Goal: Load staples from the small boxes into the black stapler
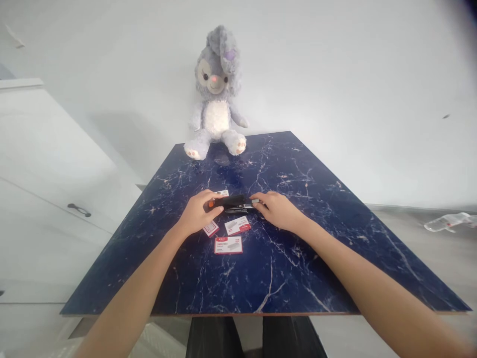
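A black stapler (231, 201) with an orange spot at its left end lies across the middle of the table, its top arm raised from the lower part. My left hand (197, 211) is closed around the stapler's left end, thumb in front and fingers behind. Between the thumb and fingers of my right hand (276, 209) is a small silver-grey strip of staples (255, 201), at the right end of the stapler's metal channel. Red-and-white staple boxes lie around: one box (237, 225) just in front of the stapler, another box (228, 245) nearer me, others partly hidden by my left hand.
The blue marbled table (268, 278) stands against a white wall. A grey plush rabbit (217, 99) sits at its far edge. To the left is a white cabinet (40, 199) with a dark handle. Clear plastic packaging (449, 222) lies off to the right, beyond the table.
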Available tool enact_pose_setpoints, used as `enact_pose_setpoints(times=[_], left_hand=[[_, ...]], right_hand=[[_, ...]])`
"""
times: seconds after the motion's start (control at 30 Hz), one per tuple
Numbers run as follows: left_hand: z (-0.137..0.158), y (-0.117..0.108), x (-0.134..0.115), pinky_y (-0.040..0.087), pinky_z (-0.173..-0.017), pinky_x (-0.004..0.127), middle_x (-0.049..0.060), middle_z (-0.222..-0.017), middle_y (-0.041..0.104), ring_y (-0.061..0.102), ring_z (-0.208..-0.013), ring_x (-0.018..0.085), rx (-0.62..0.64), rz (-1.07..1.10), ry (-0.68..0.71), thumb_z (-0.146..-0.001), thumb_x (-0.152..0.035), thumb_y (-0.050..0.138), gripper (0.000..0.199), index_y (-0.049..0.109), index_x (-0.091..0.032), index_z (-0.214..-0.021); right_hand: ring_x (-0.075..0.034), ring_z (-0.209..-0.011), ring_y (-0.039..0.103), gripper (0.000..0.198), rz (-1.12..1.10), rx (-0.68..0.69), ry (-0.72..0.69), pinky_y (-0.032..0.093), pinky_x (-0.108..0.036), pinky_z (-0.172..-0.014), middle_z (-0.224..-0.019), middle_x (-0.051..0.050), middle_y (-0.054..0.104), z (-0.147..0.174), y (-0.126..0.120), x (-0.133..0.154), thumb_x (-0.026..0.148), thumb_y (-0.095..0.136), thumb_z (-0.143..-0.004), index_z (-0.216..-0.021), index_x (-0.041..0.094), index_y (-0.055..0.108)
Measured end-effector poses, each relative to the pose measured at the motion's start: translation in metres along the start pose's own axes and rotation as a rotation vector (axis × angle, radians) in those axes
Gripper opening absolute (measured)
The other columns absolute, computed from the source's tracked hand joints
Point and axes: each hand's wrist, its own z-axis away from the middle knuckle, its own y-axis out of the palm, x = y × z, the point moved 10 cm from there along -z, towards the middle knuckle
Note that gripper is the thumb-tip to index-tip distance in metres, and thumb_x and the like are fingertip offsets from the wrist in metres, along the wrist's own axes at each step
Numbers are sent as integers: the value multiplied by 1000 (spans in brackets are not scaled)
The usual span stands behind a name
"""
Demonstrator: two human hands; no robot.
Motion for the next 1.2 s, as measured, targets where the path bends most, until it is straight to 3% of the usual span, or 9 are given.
enact_pose_setpoints(times=[0.13,0.37,0.57,1.2], left_hand=[[0,0,-2,49,-82,37,4,-101,68,63,-89,20,2,11,19,-85,-30,65,28,69,-25,-112],[0,0,-2,49,-81,37,4,-102,68,63,-90,21,2,1,14,-85,-30,65,27,69,-26,-112],[0,-1,-5,49,-83,38,4,-102,68,63,-91,21,1,2,22,-85,-29,64,27,69,-25,-112],[1,0,-5,49,-84,38,5,-102,67,63,-90,21,-8,2,17,-85,-28,64,26,69,-25,-111]], right_hand=[[-25,-98,65,29,-29,12,-34,48,-35,-86,-103,-7,72,0,-8,-5,32,47,-99,-115,24,69],[-19,-94,65,26,-291,-122,-10,51,-33,-87,-110,-6,69,-1,-13,-7,31,53,-96,-115,24,70],[-20,-101,64,23,-340,-37,-90,51,-35,-91,-112,-5,69,0,1,8,28,57,-94,-112,25,72],[-20,-105,64,23,-396,2,-68,48,-35,-95,-115,-3,71,-2,8,4,31,56,-96,-112,26,71]])
